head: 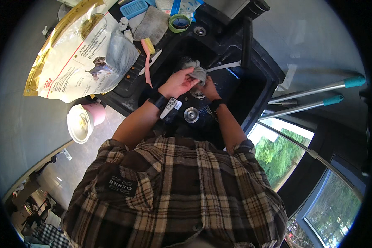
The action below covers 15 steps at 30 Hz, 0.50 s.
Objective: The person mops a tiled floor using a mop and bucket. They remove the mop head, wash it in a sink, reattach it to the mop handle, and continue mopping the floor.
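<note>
A bunched grey cloth [199, 73] is held between my two hands over the black sink [248, 90]. My left hand [180, 82] has its palm turned up, with thumb and fingers against the cloth's left side. From the other side, my right hand [210, 89] grips its lower right part; some of those fingers are hidden. A stream of water [224, 66] runs from the black faucet [246, 43] towards the cloth. Beneath the hands, a metal drain [198, 94] is partly covered. Nearer my body lies a round metal strainer [191, 115].
Left of the basin lie a pink-handled brush [147, 62] and a white-handled tool [155, 59]. A large printed bag [80, 59] leans there. Behind are a grey cloth pad [152, 26], a green bowl [179, 24] and a blue basket [134, 8]. Teal-ended metal poles [310, 90] stand at right.
</note>
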Available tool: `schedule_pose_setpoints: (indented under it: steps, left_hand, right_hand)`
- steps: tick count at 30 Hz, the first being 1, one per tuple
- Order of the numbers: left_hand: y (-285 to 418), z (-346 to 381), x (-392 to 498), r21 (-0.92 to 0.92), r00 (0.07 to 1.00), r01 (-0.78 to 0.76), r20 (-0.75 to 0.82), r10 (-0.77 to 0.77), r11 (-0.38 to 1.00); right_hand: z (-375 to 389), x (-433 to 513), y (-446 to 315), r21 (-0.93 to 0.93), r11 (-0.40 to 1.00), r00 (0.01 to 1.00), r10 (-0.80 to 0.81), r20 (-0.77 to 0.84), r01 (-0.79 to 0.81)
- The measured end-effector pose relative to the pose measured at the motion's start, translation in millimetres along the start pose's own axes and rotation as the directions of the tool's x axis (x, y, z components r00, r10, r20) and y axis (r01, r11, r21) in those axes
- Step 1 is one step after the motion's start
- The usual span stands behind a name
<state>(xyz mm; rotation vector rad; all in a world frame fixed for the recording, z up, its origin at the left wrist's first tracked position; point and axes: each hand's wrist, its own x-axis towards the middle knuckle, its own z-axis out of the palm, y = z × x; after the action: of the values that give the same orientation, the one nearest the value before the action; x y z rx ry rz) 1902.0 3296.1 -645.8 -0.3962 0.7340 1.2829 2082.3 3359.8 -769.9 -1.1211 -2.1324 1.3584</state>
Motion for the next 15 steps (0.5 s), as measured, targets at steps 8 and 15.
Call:
schedule_pose_setpoints:
  steps: [8, 15]
  left_hand:
    - [-21, -34, 19, 0.131, 0.942, 0.283, -0.224, -0.250, 0.950]
    - [-46, 18, 44, -0.065, 0.933, 0.307, 0.215, -0.287, 0.949]
  right_hand:
    - [-31, 44, -46, 0.622, 0.746, 0.942, 0.333, -0.041, -0.236]
    - [-70, -10, -155, -0.389, 0.910, 0.986, -0.165, -0.011, 0.147]
